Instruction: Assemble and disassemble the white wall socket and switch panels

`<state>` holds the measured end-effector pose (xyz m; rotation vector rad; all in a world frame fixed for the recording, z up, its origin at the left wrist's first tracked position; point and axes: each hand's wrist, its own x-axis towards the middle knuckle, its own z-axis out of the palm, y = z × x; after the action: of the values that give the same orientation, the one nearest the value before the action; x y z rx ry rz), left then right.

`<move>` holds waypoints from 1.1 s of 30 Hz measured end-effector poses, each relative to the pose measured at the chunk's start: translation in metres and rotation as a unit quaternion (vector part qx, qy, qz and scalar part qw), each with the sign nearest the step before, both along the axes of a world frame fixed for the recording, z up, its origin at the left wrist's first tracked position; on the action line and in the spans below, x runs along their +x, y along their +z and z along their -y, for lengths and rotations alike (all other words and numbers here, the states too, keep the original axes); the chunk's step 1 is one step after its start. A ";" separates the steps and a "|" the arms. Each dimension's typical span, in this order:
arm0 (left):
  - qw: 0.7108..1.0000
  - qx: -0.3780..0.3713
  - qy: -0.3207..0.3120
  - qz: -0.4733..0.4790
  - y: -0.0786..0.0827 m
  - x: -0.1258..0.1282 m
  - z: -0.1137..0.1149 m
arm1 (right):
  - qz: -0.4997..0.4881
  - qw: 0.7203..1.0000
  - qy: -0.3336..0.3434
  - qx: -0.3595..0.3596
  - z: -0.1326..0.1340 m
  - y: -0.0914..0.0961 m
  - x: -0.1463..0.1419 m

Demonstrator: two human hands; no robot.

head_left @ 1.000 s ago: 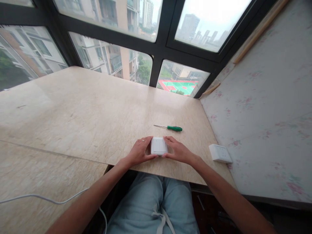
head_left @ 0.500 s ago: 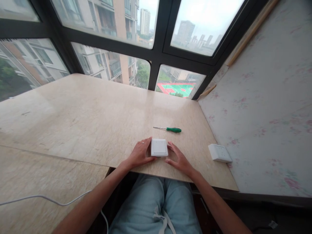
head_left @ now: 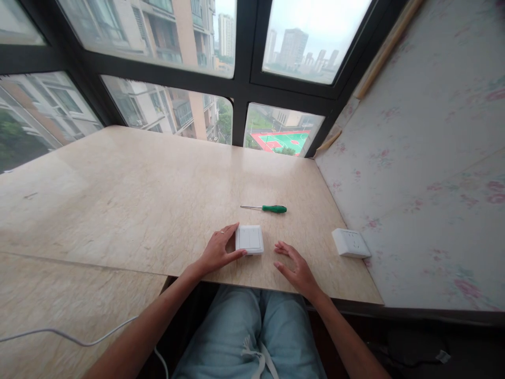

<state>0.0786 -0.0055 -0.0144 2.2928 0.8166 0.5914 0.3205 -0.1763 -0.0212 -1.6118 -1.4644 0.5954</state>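
Observation:
A white square light switch (head_left: 250, 240) with rocker panels rests on the stone-look surface near its front edge. My left hand (head_left: 221, 248) holds its left side, fingers at the far left corner and thumb along the front edge. To the right, apart from the switch, my right hand (head_left: 295, 268) hovers open with fingers slightly curved and nothing in them. Beyond the switch lies a screwdriver (head_left: 273, 209), its green handle pointing right and its thin metal shaft pointing left.
A white socket box (head_left: 351, 243) sits at the right against the flowered wall (head_left: 426, 210). Dark-framed windows (head_left: 240, 95) rise behind the surface (head_left: 138, 200). A white cable (head_left: 87, 343) trails across the lower left, and my legs are below the front edge.
My right hand has drawn away from the switch's right side. My left hand stays on the switch. The view has shifted slightly.

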 end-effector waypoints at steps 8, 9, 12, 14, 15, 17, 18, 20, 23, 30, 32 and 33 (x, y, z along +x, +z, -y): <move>1.000 -0.018 -0.004 0.001 -0.001 -0.001 -0.001 | -0.069 0.997 0.011 0.030 -0.029 0.001 -0.015; 1.000 -0.013 -0.002 -0.004 0.000 -0.001 -0.001 | -0.080 0.996 0.015 0.037 -0.034 -0.001 -0.018; 1.000 0.010 0.001 -0.022 0.000 0.000 0.002 | -0.103 0.993 0.023 0.047 -0.045 -0.004 -0.023; 0.999 0.023 -0.003 -0.030 0.000 0.000 0.003 | -0.101 0.993 0.029 0.046 -0.048 -0.006 -0.024; 0.999 0.028 -0.005 -0.032 0.000 0.000 0.004 | -0.098 0.994 0.031 0.043 -0.048 -0.007 -0.024; 0.999 0.037 -0.001 -0.036 -0.001 0.001 0.005 | -0.093 0.994 0.034 0.037 -0.047 -0.007 -0.024; 0.999 0.039 0.003 -0.038 -0.002 0.001 0.005 | -0.092 0.994 0.035 0.035 -0.047 -0.008 -0.023; 0.998 0.040 0.011 -0.039 -0.003 0.001 0.006 | -0.095 0.994 0.037 0.032 -0.046 -0.008 -0.022; 0.999 0.037 0.018 -0.032 -0.005 0.003 0.005 | -0.104 0.993 0.043 0.021 -0.048 -0.007 -0.019; 0.999 0.029 0.029 -0.002 -0.009 0.016 0.007 | -0.097 0.994 0.051 -0.007 -0.049 -0.001 -0.009; 0.999 0.028 0.036 0.013 -0.011 0.024 0.011 | -0.086 0.996 0.034 -0.003 -0.043 -0.002 -0.007; 0.999 0.026 0.040 0.022 -0.012 0.029 0.014 | -0.085 0.996 0.022 -0.001 -0.039 -0.003 -0.006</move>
<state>0.1081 -0.0191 -0.0262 2.2949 0.8842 0.7032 0.3144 -0.1374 -0.0245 -1.4958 -1.3765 0.7416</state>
